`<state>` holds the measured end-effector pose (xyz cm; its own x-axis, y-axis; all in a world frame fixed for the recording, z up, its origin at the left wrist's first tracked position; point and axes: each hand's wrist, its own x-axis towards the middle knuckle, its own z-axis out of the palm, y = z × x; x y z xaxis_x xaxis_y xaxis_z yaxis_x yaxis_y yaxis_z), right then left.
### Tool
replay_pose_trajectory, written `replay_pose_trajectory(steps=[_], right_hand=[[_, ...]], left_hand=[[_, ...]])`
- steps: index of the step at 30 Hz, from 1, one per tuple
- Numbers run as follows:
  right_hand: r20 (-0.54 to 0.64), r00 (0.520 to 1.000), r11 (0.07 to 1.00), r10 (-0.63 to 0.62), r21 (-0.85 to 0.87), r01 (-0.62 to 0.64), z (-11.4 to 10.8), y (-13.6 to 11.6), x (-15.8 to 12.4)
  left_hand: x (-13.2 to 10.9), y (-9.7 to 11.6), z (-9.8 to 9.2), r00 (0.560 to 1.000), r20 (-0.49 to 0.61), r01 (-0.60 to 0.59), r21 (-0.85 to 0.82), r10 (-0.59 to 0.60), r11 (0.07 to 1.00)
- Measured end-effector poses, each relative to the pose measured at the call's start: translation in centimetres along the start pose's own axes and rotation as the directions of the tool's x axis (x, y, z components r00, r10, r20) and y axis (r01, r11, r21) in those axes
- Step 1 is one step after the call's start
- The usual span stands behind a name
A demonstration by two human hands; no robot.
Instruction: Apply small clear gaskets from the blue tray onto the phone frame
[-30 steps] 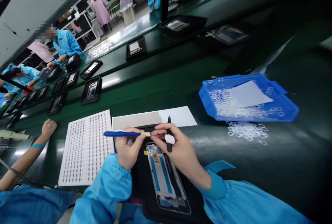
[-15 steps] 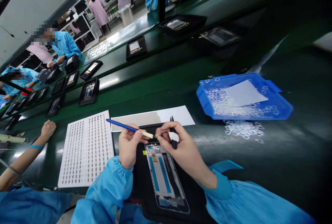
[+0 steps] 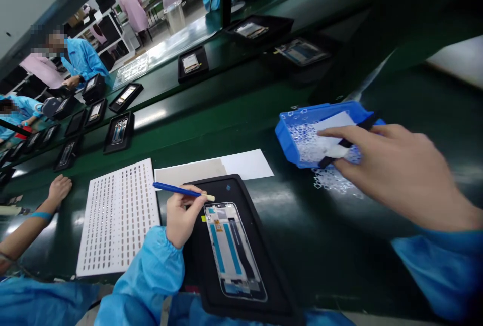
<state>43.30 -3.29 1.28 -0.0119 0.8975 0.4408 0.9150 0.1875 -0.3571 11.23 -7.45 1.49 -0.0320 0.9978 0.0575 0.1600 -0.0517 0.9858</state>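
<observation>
— on the near part of the counter, what is set out?
— a phone frame with two blue strips, lying in a black tray.
— and the left hand?
— just beyond the frame's far left corner, fingers pinched on a blue stick with a pale tip.
— what about the right hand?
— farther right, reaching over a blue bin. its fingers grasp a slim black tool with a white piece on it; the index tip and thumb tip stand apart. i can't tell whether they touch the clear pieces inside.
— anything around the bin?
— more clear pieces are heaped just beside its near side, and a white sheet lies inside.
— and to the left?
— a white board bearing rows of small parts, then another person's hand on the counter.
</observation>
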Motion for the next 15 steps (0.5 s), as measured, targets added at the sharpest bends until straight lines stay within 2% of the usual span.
replay_pose_trajectory(steps=[2, 3, 6, 8, 10, 15], right_hand=[[-0.017, 0.997, 0.977, 0.078, 0.2, -0.073, 0.5, -2.6, -0.9], [0.028, 0.997, 0.936, 0.071, 0.343, -0.076, 1.0, -4.1, -1.4], [0.194, 0.98, 0.779, -0.054, 0.622, -0.08, 3.5, -7.6, -2.9], [0.259, 0.961, 0.73, -0.097, 0.675, -0.108, 5.2, -8.9, -3.7], [0.277, 0.956, 0.725, -0.099, 0.678, -0.121, 6.6, -9.6, -4.3], [0.272, 0.958, 0.733, -0.09, 0.669, -0.12, 7.5, -9.5, -5.1]], left_hand=[[-0.2, -0.1, 0.2, 0.998, 0.067, -0.014, 0.091, 0.008, 0.996], [-0.3, -0.2, 0.3, 0.995, 0.096, -0.026, 0.131, 0.014, 0.991], [-0.4, -0.5, 0.6, 0.987, 0.156, -0.074, 0.226, 0.039, 0.971], [-0.3, -0.8, 0.9, 0.984, 0.173, -0.094, 0.26, 0.049, 0.961], [-0.3, -1.0, 1.1, 0.982, 0.181, -0.099, 0.273, 0.05, 0.957], [-0.2, -1.4, 1.3, 0.979, 0.2, -0.102, 0.314, 0.039, 0.944]])
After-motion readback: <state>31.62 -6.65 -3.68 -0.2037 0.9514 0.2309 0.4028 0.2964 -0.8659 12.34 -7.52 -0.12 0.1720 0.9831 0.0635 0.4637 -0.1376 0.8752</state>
